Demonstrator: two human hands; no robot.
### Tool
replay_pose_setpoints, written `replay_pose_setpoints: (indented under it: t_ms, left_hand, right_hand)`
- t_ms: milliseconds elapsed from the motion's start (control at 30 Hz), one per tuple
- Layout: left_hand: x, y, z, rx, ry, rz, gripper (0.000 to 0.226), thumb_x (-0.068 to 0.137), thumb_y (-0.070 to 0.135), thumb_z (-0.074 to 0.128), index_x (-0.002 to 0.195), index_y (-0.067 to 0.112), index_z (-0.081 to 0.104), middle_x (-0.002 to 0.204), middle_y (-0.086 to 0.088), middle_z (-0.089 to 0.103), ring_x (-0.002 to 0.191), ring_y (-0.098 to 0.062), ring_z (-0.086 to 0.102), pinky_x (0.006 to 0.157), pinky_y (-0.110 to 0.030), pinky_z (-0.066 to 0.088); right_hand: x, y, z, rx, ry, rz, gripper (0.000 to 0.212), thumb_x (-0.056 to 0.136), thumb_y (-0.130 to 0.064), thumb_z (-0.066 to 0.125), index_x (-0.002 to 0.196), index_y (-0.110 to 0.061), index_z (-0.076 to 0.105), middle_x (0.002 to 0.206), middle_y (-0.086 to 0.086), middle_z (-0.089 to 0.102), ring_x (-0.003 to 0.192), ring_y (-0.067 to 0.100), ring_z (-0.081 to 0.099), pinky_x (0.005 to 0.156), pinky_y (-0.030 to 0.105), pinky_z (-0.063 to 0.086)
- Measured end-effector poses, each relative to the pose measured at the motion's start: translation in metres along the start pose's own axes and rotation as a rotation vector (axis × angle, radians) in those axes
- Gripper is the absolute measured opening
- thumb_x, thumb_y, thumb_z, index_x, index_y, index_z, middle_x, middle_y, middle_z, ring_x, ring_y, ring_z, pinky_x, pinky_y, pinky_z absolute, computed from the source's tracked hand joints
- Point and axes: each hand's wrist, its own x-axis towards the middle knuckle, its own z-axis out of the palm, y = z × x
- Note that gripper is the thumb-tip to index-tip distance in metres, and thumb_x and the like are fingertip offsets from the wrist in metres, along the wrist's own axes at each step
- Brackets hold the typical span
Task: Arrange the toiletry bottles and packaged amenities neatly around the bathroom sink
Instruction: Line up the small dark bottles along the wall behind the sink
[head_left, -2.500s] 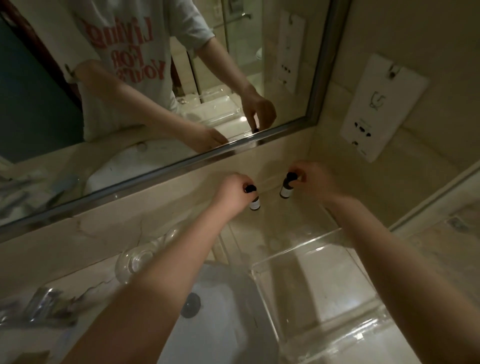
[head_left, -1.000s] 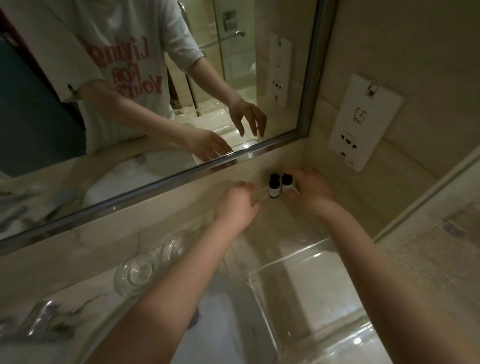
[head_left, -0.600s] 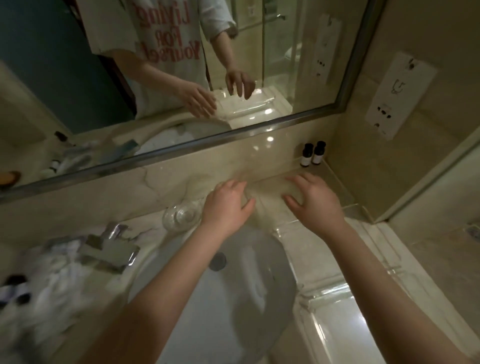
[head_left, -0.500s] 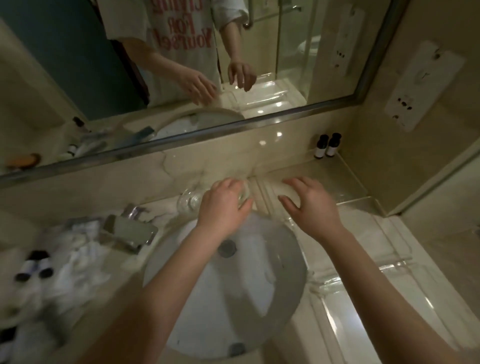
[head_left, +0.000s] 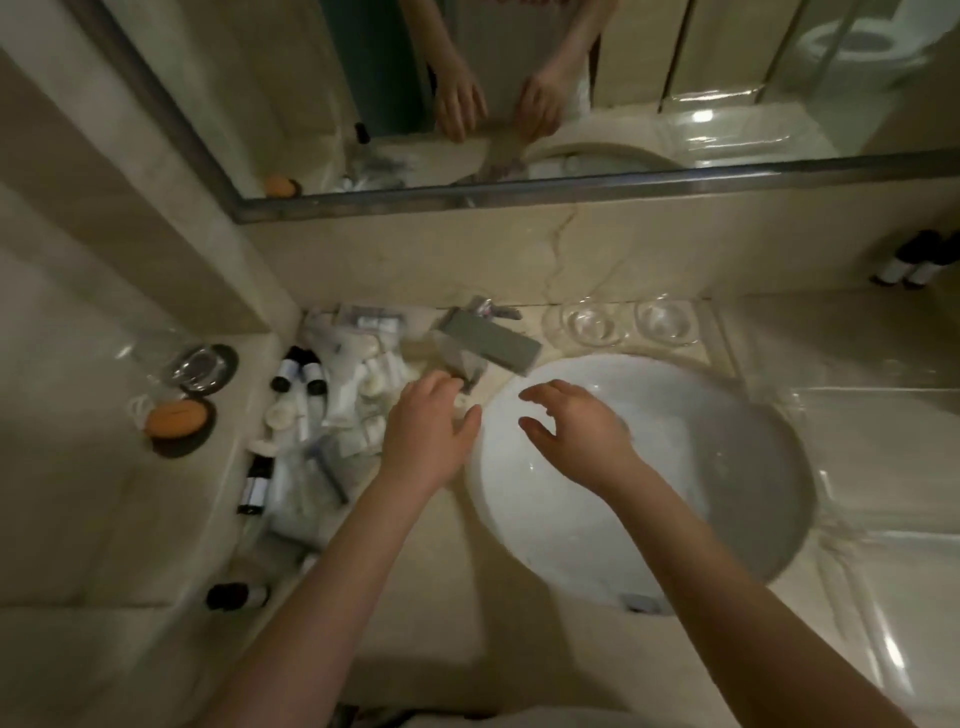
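A jumbled pile of white packaged amenities lies on the counter left of the white sink. Small bottles with dark caps lie among it: a pair, one further down and one near the counter's front. Two more bottles stand upright at the far right by the wall. My left hand hovers open at the pile's right edge, holding nothing. My right hand is open over the sink's left side, fingers spread.
A flat metal faucet juts toward the sink just beyond my left hand. Two upturned glasses stand behind the sink. An orange soap and a glass dish sit on the left ledge. The mirror runs along the back.
Both hands set the two bottles in the far right corner, let go, then swung left across the sink. The view turned left, bringing the amenity pile into sight.
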Motion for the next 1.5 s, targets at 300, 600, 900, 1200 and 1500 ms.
replay_pose_setpoints:
  t_ms: [300, 600, 900, 1200, 1500]
  left_hand:
    - [-0.006, -0.153, -0.023, -0.050, -0.047, -0.325, 0.046, 0.088, 0.031, 0.058, 0.123, 0.003, 0.055, 0.130, -0.016, 0.051, 0.119, -0.032, 0.048, 0.100, -0.037, 0.041]
    - [0.078, -0.226, -0.063, -0.123, -0.088, -0.455, 0.043, 0.090, 0.020, 0.049, 0.129, 0.003, 0.046, 0.136, -0.016, 0.043, 0.119, -0.034, 0.049, 0.101, -0.041, 0.042]
    - [0.095, -0.255, -0.053, -0.015, 0.050, -0.418, 0.039, 0.090, 0.019, 0.052, 0.127, 0.007, 0.052, 0.132, -0.012, 0.046, 0.124, -0.029, 0.040, 0.103, -0.036, 0.035]
    - [0.113, -0.258, -0.044, 0.289, -0.005, -0.358, 0.033, 0.086, 0.030, 0.057, 0.115, 0.015, 0.061, 0.121, -0.009, 0.046, 0.116, -0.029, 0.037, 0.096, -0.037, 0.036]
    - [0.137, -0.242, -0.025, 0.579, -0.100, -0.401, 0.038, 0.087, 0.036, 0.056, 0.117, 0.014, 0.059, 0.128, -0.009, 0.041, 0.122, -0.027, 0.033, 0.095, -0.038, 0.032]
  right_hand:
    - [0.074, -0.103, 0.090, -0.004, -0.279, -0.090, 0.037, 0.090, -0.032, 0.056, 0.125, -0.020, 0.056, 0.122, 0.005, 0.061, 0.104, 0.023, 0.060, 0.083, 0.030, 0.047]
    - [0.180, -0.180, 0.152, 0.009, -0.408, -0.080, 0.039, 0.091, -0.022, 0.052, 0.129, -0.010, 0.050, 0.127, 0.013, 0.058, 0.112, 0.030, 0.056, 0.086, 0.036, 0.046]
    - [0.230, -0.198, 0.214, -0.213, -0.391, 0.089, 0.039, 0.095, -0.030, 0.043, 0.130, -0.014, 0.047, 0.130, 0.010, 0.044, 0.118, 0.029, 0.048, 0.085, 0.035, 0.045]
    - [0.242, -0.198, 0.204, -0.056, -0.388, 0.208, 0.025, 0.088, -0.031, 0.053, 0.099, -0.012, 0.065, 0.094, 0.004, 0.066, 0.086, 0.021, 0.064, 0.064, 0.027, 0.046]
    - [0.213, -0.149, 0.130, 0.534, -0.229, 0.398, 0.023, 0.074, -0.032, 0.064, 0.079, -0.010, 0.066, 0.067, 0.002, 0.068, 0.062, 0.015, 0.060, 0.059, 0.032, 0.049]
